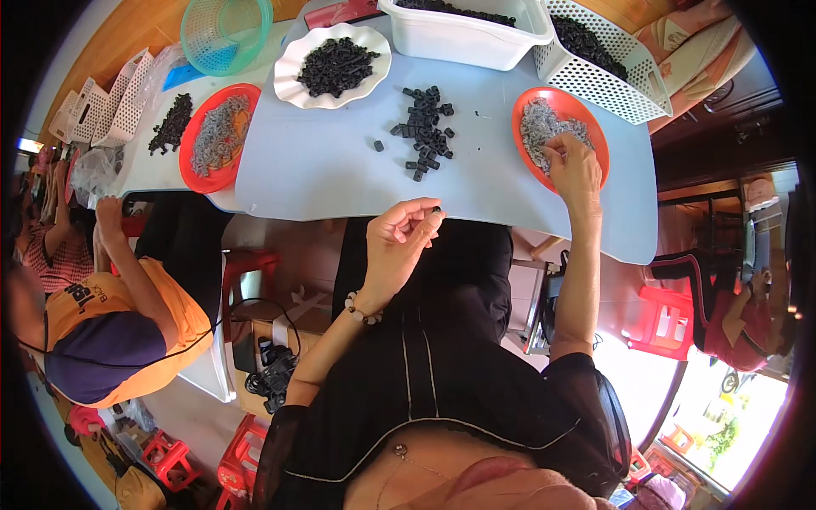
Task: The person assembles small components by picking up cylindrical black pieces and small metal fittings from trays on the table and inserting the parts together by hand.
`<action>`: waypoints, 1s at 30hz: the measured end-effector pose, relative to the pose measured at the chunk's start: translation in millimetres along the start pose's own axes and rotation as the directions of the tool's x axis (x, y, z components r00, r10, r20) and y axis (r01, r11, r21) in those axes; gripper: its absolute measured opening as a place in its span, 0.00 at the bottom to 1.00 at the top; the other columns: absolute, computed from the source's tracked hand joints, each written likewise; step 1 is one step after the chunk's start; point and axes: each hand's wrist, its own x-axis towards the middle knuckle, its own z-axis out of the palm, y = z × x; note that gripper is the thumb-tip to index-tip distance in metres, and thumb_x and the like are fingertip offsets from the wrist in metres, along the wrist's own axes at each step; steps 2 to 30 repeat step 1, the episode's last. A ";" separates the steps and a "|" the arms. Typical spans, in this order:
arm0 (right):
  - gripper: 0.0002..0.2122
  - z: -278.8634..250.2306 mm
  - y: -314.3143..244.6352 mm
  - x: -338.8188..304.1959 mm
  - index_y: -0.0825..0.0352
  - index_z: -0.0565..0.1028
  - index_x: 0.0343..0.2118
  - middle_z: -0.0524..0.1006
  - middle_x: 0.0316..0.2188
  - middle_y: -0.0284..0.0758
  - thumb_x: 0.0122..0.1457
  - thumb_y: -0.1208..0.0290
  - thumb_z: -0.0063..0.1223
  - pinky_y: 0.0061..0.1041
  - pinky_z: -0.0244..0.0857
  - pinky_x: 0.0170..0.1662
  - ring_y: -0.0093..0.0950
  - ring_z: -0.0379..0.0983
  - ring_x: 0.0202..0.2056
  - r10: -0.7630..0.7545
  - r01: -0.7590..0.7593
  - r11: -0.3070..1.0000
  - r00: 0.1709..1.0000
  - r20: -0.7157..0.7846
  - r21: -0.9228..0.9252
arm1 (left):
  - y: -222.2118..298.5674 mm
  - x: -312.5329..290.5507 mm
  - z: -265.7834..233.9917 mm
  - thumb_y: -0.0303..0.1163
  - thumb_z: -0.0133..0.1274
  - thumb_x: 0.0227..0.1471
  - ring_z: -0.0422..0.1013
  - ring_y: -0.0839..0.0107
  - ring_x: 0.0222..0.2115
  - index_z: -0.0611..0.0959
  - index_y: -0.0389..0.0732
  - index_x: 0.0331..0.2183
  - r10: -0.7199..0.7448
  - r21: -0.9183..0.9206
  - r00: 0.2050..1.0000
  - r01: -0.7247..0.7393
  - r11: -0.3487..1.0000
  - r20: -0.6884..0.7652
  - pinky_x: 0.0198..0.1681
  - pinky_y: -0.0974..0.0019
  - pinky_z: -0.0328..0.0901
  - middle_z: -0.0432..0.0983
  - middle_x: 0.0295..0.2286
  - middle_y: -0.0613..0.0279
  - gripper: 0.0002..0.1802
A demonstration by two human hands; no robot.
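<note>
My left hand (pixel 398 242) is in front of the table's near edge, its thumb and forefinger pinching a small black plastic piece (pixel 437 209). Over an orange-red oval plate (pixel 602 136) at the right, my right hand (pixel 575 166) dips its closed fingertips into a heap of small silvery metal parts (pixel 537 127). What those fingertips hold, if anything, is too small to make out. Between the hands and farther back, a loose pile of black plastic pieces (pixel 422 127) lies on the pale blue tabletop (pixel 331 161). One black piece (pixel 379 146) sits apart, left of the pile.
A scalloped white dish (pixel 283 78) holds more black pieces. Behind stand a white tub (pixel 467 42) and a perforated white basket (pixel 612 98), both with black parts. At the left, a co-worker in an orange shirt (pixel 127 340) sits near another red plate (pixel 185 153).
</note>
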 end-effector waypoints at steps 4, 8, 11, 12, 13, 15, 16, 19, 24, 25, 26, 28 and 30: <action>0.05 0.2 0.2 -0.6 0.62 0.78 0.31 0.81 0.27 0.38 0.53 0.69 0.59 0.38 0.69 0.36 0.40 0.78 0.32 0.001 -0.001 1.000 1.000 0.002 0.000 | -1.4 -0.3 -0.8 0.31 0.58 0.57 0.72 0.80 0.27 0.79 0.36 0.47 0.007 0.015 1.000 -0.007 1.000 0.010 0.30 0.76 0.68 0.81 0.35 0.58 0.17; 0.05 0.2 0.2 -0.6 0.62 0.78 0.31 0.81 0.27 0.38 0.53 0.69 0.59 0.38 0.69 0.36 0.40 0.78 0.32 0.001 -0.001 1.000 1.000 0.002 0.000 | -1.4 -0.3 -0.8 0.31 0.58 0.57 0.72 0.80 0.27 0.79 0.36 0.47 0.007 0.015 1.000 -0.007 1.000 0.010 0.30 0.76 0.68 0.81 0.35 0.58 0.17; 0.05 0.2 0.2 -0.6 0.62 0.78 0.31 0.81 0.27 0.38 0.53 0.69 0.59 0.38 0.69 0.36 0.40 0.78 0.32 0.001 -0.001 1.000 1.000 0.002 0.000 | -1.4 -0.3 -0.8 0.31 0.58 0.57 0.72 0.80 0.27 0.79 0.36 0.47 0.007 0.015 1.000 -0.007 1.000 0.010 0.30 0.76 0.68 0.81 0.35 0.58 0.17; 0.05 0.2 0.2 -0.6 0.62 0.78 0.31 0.81 0.27 0.38 0.53 0.69 0.59 0.38 0.69 0.36 0.40 0.78 0.32 0.001 -0.001 1.000 1.000 0.002 0.000 | -1.4 -0.3 -0.8 0.31 0.58 0.57 0.72 0.80 0.27 0.79 0.36 0.47 0.007 0.015 1.000 -0.007 1.000 0.010 0.30 0.76 0.68 0.81 0.35 0.58 0.17; 0.05 0.2 0.2 -0.6 0.62 0.78 0.31 0.81 0.27 0.38 0.53 0.69 0.59 0.38 0.69 0.36 0.40 0.78 0.32 0.001 -0.001 1.000 1.000 0.002 0.000 | -1.4 -0.3 -0.8 0.31 0.58 0.57 0.72 0.80 0.27 0.79 0.36 0.47 0.007 0.015 1.000 -0.007 1.000 0.010 0.30 0.76 0.68 0.81 0.35 0.58 0.17; 0.05 0.2 0.2 -0.6 0.62 0.78 0.31 0.81 0.27 0.38 0.53 0.69 0.59 0.38 0.69 0.36 0.40 0.78 0.32 0.001 -0.001 1.000 1.000 0.002 0.000 | -1.4 -0.3 -0.8 0.31 0.58 0.57 0.72 0.80 0.27 0.79 0.36 0.47 0.007 0.015 1.000 -0.007 1.000 0.010 0.30 0.76 0.68 0.81 0.35 0.58 0.17; 0.05 0.2 0.2 -0.6 0.62 0.78 0.31 0.81 0.27 0.38 0.53 0.69 0.59 0.38 0.69 0.36 0.40 0.78 0.32 0.001 -0.001 1.000 1.000 0.002 0.000 | -1.4 -0.3 -0.8 0.31 0.58 0.57 0.72 0.80 0.27 0.79 0.36 0.47 0.007 0.015 1.000 -0.007 1.000 0.010 0.30 0.76 0.68 0.81 0.35 0.58 0.17; 0.05 0.2 0.2 -0.6 0.62 0.78 0.31 0.81 0.27 0.38 0.53 0.69 0.59 0.38 0.69 0.36 0.40 0.78 0.32 0.001 -0.001 1.000 1.000 0.002 0.000 | -1.4 -0.3 -0.8 0.31 0.58 0.57 0.72 0.80 0.27 0.79 0.36 0.47 0.007 0.015 1.000 -0.007 1.000 0.010 0.30 0.76 0.68 0.81 0.35 0.58 0.17; 0.05 0.2 0.2 -0.6 0.62 0.78 0.31 0.81 0.27 0.38 0.53 0.69 0.59 0.38 0.69 0.36 0.40 0.78 0.32 0.001 -0.001 1.000 1.000 0.002 0.000 | -1.4 -0.3 -0.8 0.31 0.58 0.57 0.72 0.80 0.27 0.79 0.36 0.47 0.007 0.015 1.000 -0.007 1.000 0.010 0.30 0.76 0.68 0.81 0.35 0.58 0.17; 0.05 0.2 0.2 -0.6 0.62 0.78 0.31 0.81 0.27 0.38 0.53 0.69 0.59 0.38 0.69 0.36 0.40 0.78 0.32 0.001 -0.001 1.000 1.000 0.002 0.000 | -1.4 -0.3 -0.8 0.31 0.58 0.57 0.72 0.80 0.27 0.79 0.36 0.47 0.007 0.015 1.000 -0.007 1.000 0.010 0.30 0.76 0.68 0.81 0.35 0.58 0.17; 0.05 0.2 0.2 -0.6 0.62 0.78 0.31 0.81 0.27 0.38 0.53 0.69 0.59 0.38 0.69 0.36 0.40 0.78 0.32 0.001 -0.001 1.000 1.000 0.002 0.000 | -1.4 -0.3 -0.8 0.31 0.58 0.57 0.72 0.80 0.27 0.79 0.36 0.47 0.007 0.015 1.000 -0.007 1.000 0.010 0.30 0.76 0.68 0.81 0.35 0.58 0.17; 0.05 0.2 0.2 -0.6 0.62 0.78 0.31 0.81 0.27 0.38 0.53 0.69 0.59 0.38 0.69 0.36 0.40 0.78 0.32 0.001 -0.001 1.000 1.000 0.002 0.000 | -1.4 -0.3 -0.8 0.31 0.58 0.57 0.72 0.80 0.27 0.79 0.36 0.47 0.007 0.015 1.000 -0.007 1.000 0.010 0.30 0.76 0.68 0.81 0.35 0.58 0.17; 0.05 0.2 0.2 -0.6 0.62 0.78 0.31 0.81 0.27 0.38 0.53 0.69 0.59 0.38 0.69 0.36 0.40 0.78 0.32 0.001 -0.001 1.000 1.000 0.002 0.000 | -1.4 -0.3 -0.8 0.31 0.58 0.57 0.72 0.80 0.27 0.79 0.36 0.47 0.007 0.015 1.000 -0.007 1.000 0.010 0.30 0.76 0.68 0.81 0.35 0.58 0.17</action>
